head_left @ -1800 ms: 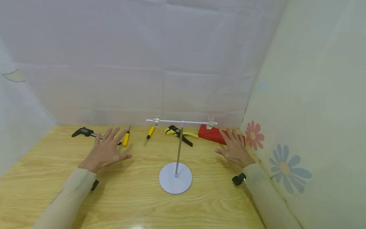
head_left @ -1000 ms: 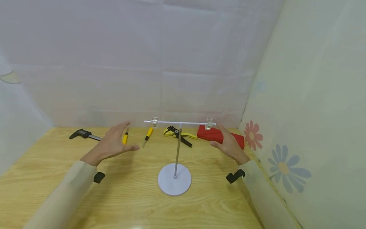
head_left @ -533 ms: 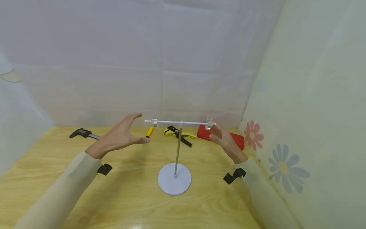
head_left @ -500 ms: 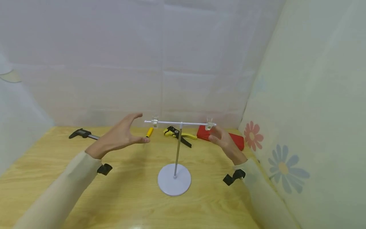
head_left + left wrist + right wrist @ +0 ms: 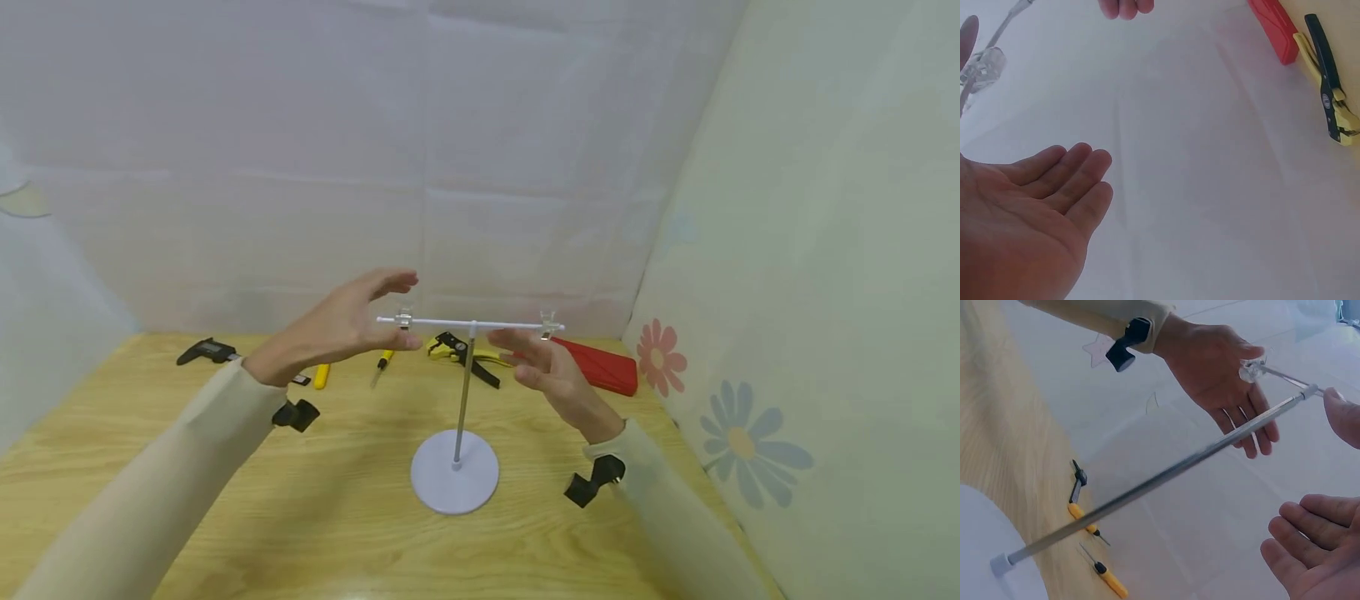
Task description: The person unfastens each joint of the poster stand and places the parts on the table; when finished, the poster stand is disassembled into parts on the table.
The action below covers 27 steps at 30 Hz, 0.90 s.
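A white stand with a round base (image 5: 454, 492) and thin metal pole (image 5: 463, 400) carries a white crossbar (image 5: 498, 324). Clear clips sit near its ends, the left clip (image 5: 405, 318) and the right clip (image 5: 548, 323). My left hand (image 5: 341, 323) is raised beside the left clip, fingers extended above it and thumb below, holding nothing. The right wrist view shows that palm (image 5: 1210, 369) with its thumb overlapping the clip. My right hand (image 5: 553, 375) hovers under the crossbar's right half, fingers loosely bent toward the pole, with nothing in it.
Along the table's back edge lie a digital caliper (image 5: 206, 351), two yellow-handled screwdrivers (image 5: 322, 377), a yellow-and-black wire stripper (image 5: 468, 357) and a red case (image 5: 603, 367). A white cloth (image 5: 300, 167) hangs behind them. A flower-patterned wall (image 5: 810, 292) stands close on the right.
My left hand has risen and moved right to the left clip, uncovering a screwdriver. My right hand has moved left from the red case toward the pole. The stand stays in place.
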Tool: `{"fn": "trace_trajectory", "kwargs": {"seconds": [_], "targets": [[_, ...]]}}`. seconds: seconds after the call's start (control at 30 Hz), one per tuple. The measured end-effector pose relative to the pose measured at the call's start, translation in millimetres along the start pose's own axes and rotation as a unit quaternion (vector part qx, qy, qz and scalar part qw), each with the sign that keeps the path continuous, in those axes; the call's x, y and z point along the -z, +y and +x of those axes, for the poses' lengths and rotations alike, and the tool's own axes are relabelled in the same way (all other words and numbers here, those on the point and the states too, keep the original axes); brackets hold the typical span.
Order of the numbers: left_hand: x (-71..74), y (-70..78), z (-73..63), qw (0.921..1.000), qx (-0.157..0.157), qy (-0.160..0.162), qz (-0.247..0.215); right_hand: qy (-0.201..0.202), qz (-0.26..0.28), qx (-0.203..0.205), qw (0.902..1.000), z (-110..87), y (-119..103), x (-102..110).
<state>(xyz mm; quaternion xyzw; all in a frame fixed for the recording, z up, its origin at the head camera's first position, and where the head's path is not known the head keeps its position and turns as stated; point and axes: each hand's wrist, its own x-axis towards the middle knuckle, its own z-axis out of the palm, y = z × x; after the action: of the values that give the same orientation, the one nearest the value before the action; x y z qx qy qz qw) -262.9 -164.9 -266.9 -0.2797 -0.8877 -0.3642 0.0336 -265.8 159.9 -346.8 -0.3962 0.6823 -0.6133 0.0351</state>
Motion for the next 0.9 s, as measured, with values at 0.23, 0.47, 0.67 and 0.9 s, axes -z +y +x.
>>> {"fn": "trace_trajectory", "kwargs": {"seconds": [0.23,0.47,0.67,0.9], "targets": [[-0.1,23.2,5.3,0.9995,-0.027,-0.014,-0.006,-0.006,0.111,0.027,0.9934,13.6,2.6,-27.3],[-3.4,38.4,8.5,0.9981,-0.058,-0.006,0.02,0.007,0.178,0.033,0.9834,21.7,2.4,-42.3],[-7.1,50.8,16.3,0.9946,-0.075,0.011,0.07,0.046,0.189,0.034,0.9803,25.0,-0.4,-47.1],[-7.7,59.1,22.0,0.9903,-0.097,0.014,0.098,0.089,0.188,0.032,0.9775,30.7,-3.5,-50.8]]}}
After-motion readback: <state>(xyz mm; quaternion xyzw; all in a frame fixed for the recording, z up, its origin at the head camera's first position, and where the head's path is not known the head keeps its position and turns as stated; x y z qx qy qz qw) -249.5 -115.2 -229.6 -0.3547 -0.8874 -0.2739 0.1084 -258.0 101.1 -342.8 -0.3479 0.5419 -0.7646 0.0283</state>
